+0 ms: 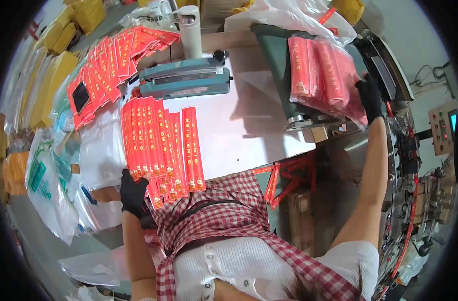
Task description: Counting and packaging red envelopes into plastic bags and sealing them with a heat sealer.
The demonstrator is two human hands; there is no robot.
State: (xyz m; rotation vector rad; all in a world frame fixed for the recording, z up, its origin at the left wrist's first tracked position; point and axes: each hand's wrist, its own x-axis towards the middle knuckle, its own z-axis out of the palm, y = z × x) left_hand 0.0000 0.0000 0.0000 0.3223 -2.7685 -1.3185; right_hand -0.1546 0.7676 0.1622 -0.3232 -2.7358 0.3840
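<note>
My left hand (133,192), in a black glove with bare fingertips, is at the lower left corner of a row of long red printed paper strips (151,133). Its fingers close on the strips' lower ends, which hang over the table edge. Two strips (191,148) lie slightly apart at the row's right side. Off to the right, my gloved right hand (371,96) is beside a clear plastic bag (357,83) of red strip bundles (305,67). Its fingers look spread at the bag's right edge. The bag rests on a dark green surface (271,42).
A teal bar sealer (186,80) stands at the white table's back, before a pale tumbler (190,32). More red strips (113,62) are heaped at left, a black phone (80,97) on them. Clear bags (101,150) lie below. A control box (444,128) is far right.
</note>
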